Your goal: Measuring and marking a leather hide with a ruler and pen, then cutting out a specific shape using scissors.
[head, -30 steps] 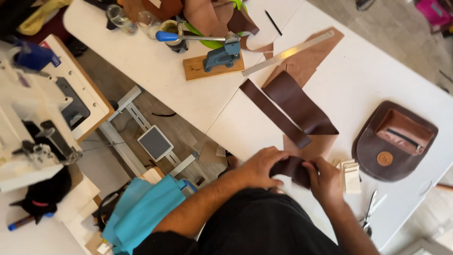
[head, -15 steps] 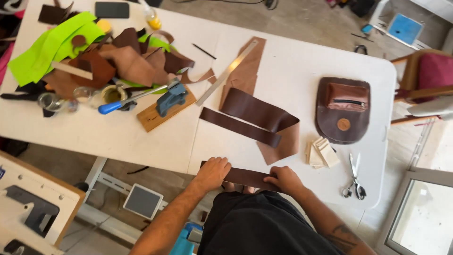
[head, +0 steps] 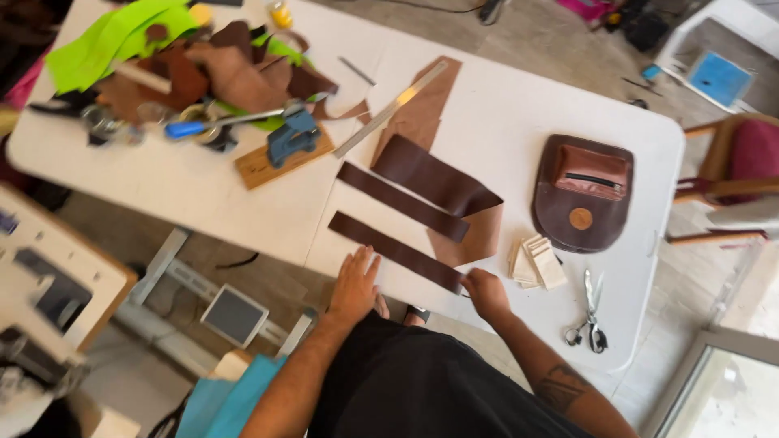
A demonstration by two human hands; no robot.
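Note:
A long dark brown leather strip (head: 395, 251) lies flat near the front edge of the white table (head: 503, 130). My left hand (head: 355, 284) rests open, fingers spread, just below the strip's left part. My right hand (head: 485, 292) pinches the strip's right end. Beyond it lie a second dark strip (head: 402, 201) and a wider dark brown piece (head: 434, 174) over tan leather (head: 479, 235).
A brown leather bag (head: 583, 195) sits at the right, with small cream pieces (head: 536, 261) and scissors (head: 592, 320) near it. A metal ruler (head: 389, 109), a wooden block with a blue tool (head: 286, 146) and a heap of leather and green scraps (head: 170, 57) lie left.
The strip, bunched between both hands a second ago, is now laid out flat on the table. My left hand has let go and spread open; the view has shifted.

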